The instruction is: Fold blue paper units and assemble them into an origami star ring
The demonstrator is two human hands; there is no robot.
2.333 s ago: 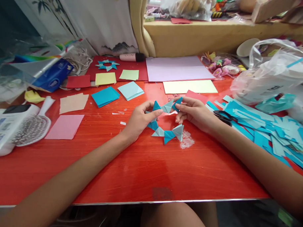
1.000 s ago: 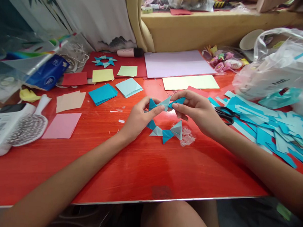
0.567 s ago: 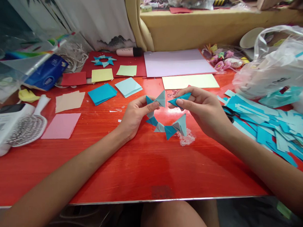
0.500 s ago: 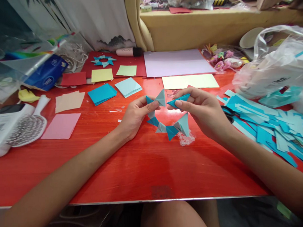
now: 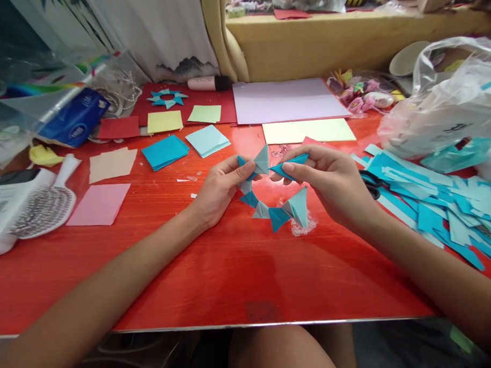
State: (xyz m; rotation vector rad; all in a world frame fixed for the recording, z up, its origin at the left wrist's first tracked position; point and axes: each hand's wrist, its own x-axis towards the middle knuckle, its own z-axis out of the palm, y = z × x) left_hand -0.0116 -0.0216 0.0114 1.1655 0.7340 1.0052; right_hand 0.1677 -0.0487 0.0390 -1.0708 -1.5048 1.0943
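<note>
My left hand point(image 5: 223, 188) pinches one end of a curved chain of folded paper pieces point(image 5: 280, 217), in alternating blue and pale blue-green. The chain hangs in an open arc just above the table. Between the thumb and fingers of my right hand point(image 5: 324, 173) is a single folded blue paper piece point(image 5: 292, 163). Its pointed tip meets the pale piece at the chain's left-hand end; whether it has entered a fold, I cannot tell. A finished-looking paper ring point(image 5: 167, 98) in the same colours lies at the back left.
Stacks of blue point(image 5: 165, 152) and pale blue paper squares point(image 5: 208, 140) lie beyond my left hand. Blue paper strips point(image 5: 442, 196) and black scissors point(image 5: 370, 183) are at the right, near a plastic bag point(image 5: 458, 100). A hairbrush point(image 5: 47, 209) lies at left.
The blue piece in my right hand has moved slightly left, closing the small gap to the pale piece. My left hand stays almost still, and the chain's hanging end has shifted a little.
</note>
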